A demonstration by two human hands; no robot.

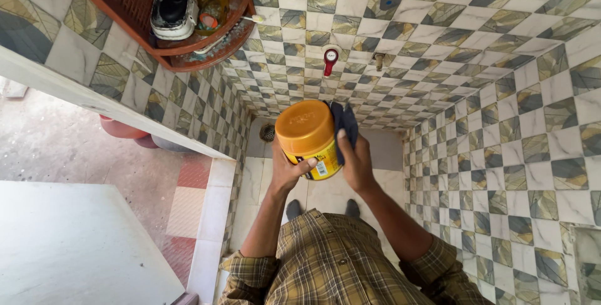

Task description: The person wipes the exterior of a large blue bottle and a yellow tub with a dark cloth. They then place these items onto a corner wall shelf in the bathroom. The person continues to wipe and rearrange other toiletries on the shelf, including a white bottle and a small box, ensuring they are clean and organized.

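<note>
A yellow plastic jar [308, 136] with an orange lid is held up in front of me, lid toward the camera. My left hand [287, 170] grips the jar from below and the left. My right hand [355, 161] presses a dark blue cloth [344, 123] against the jar's right side, thumb along the jar. Both forearms come up from my checked shirt at the bottom of the view.
A brown corner shelf [188, 42] at the top left holds a white-and-black object and small items. A red tap handle [330, 57] sits on the tiled wall beyond the jar. A floor drain [267, 132] lies below. A white door [75, 242] stands at the left.
</note>
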